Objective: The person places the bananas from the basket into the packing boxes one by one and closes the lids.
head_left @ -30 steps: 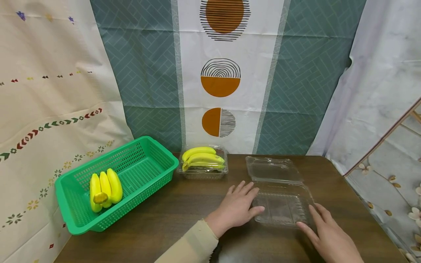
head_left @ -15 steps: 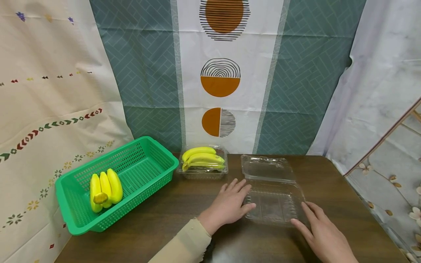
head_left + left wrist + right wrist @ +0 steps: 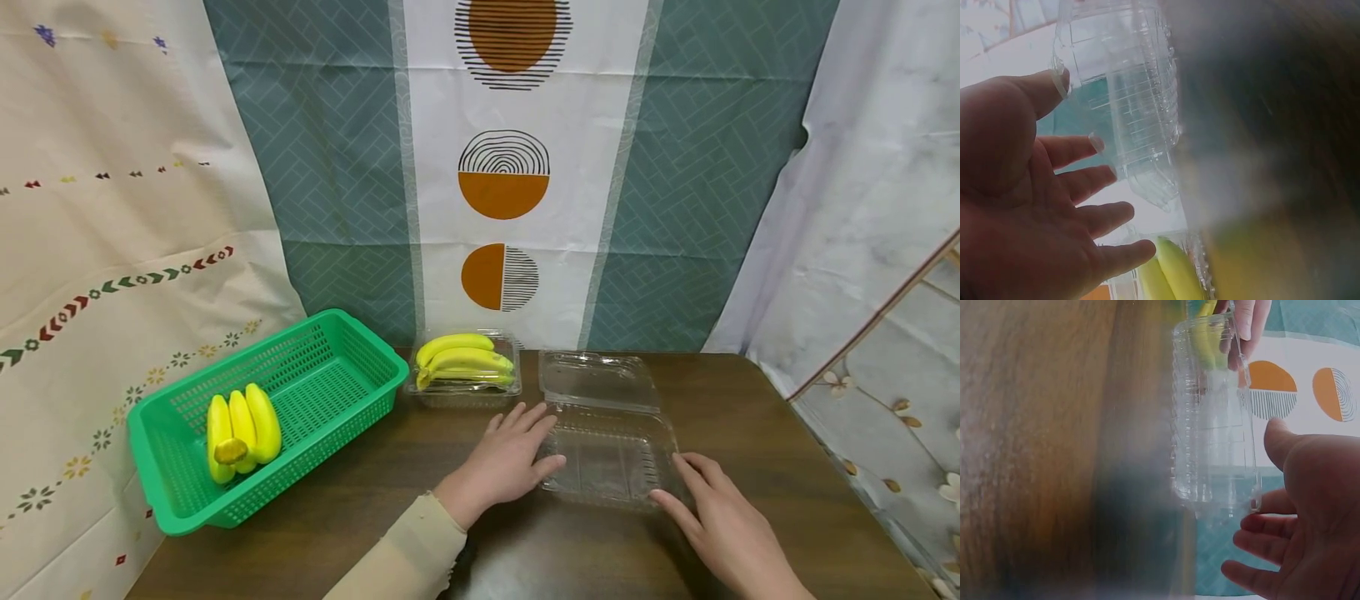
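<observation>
A clear plastic clamshell container [image 3: 600,458] stands with its lid [image 3: 596,379] folded back on the table, and nothing lies inside it. At its left side is my left hand [image 3: 504,458], fingers spread and fairly straight, the thumb touching the rim. My right hand [image 3: 720,521] is at the right side, fingertips against the rim near the front corner. In the left wrist view the left hand [image 3: 1041,181] shows its palm and spread fingers beside the container [image 3: 1129,87]. From the right wrist, the right hand [image 3: 1310,519] has loosely extended fingers by the container [image 3: 1216,425].
Behind and left stands another clamshell [image 3: 465,396], closed over bananas [image 3: 465,362]. A green plastic basket [image 3: 345,425] at the left holds a bunch of bananas [image 3: 243,433]. The wooden table [image 3: 780,433] meets hanging cloths at its back and sides.
Both hands and the open container between them have shifted left across the table, toward the closed clamshell. The basket and the bananas have stayed in place.
</observation>
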`<state>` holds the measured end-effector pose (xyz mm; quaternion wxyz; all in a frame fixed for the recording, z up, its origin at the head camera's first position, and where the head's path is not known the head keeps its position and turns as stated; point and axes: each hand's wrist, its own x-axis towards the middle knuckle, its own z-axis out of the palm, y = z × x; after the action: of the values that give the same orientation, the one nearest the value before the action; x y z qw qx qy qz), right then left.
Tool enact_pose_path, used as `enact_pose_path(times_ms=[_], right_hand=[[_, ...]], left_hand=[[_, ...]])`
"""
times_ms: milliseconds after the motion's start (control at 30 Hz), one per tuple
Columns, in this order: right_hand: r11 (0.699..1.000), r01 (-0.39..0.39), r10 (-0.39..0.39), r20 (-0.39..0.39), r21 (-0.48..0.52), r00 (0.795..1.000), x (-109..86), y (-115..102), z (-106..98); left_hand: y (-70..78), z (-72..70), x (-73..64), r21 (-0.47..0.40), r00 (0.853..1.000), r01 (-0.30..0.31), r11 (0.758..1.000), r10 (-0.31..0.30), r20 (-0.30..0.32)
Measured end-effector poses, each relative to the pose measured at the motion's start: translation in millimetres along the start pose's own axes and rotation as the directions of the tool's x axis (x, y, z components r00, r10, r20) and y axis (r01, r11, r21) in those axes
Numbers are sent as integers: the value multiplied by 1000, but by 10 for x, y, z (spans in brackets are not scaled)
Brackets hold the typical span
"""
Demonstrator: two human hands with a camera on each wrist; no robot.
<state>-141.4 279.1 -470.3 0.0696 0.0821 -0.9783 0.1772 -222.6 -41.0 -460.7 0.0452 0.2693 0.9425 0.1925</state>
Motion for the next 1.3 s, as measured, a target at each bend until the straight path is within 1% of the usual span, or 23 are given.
enact_pose_path(times_ms=[200, 433, 733, 833, 1067, 1300], right_hand=[[1000, 0, -1, 15, 10, 1000, 39, -22, -2], [999, 28, -28, 22, 19, 999, 79, -32, 11], [994, 85, -89, 57, 67, 994, 142, -16, 38], [993, 84, -89, 66, 82, 994, 177, -7, 57], [991, 51, -67, 127, 123, 990, 256, 14, 71], [987, 34, -60, 166, 154, 984, 298, 20, 86]], left_hand=[[-49, -28, -7, 8, 1000, 4, 1000, -4, 1], [-83, -53, -20, -2, 1000, 11, 1000, -11, 7], [-135, -64, -23, -3, 1000, 13, 1000, -13, 11], [-145, -74, -25, 2, 1000, 12, 1000, -12, 11], [-163, -97, -23, -18, 1000, 3, 1000, -3, 16], [-202, -121, -21, -19, 1000, 10, 1000, -9, 12]])
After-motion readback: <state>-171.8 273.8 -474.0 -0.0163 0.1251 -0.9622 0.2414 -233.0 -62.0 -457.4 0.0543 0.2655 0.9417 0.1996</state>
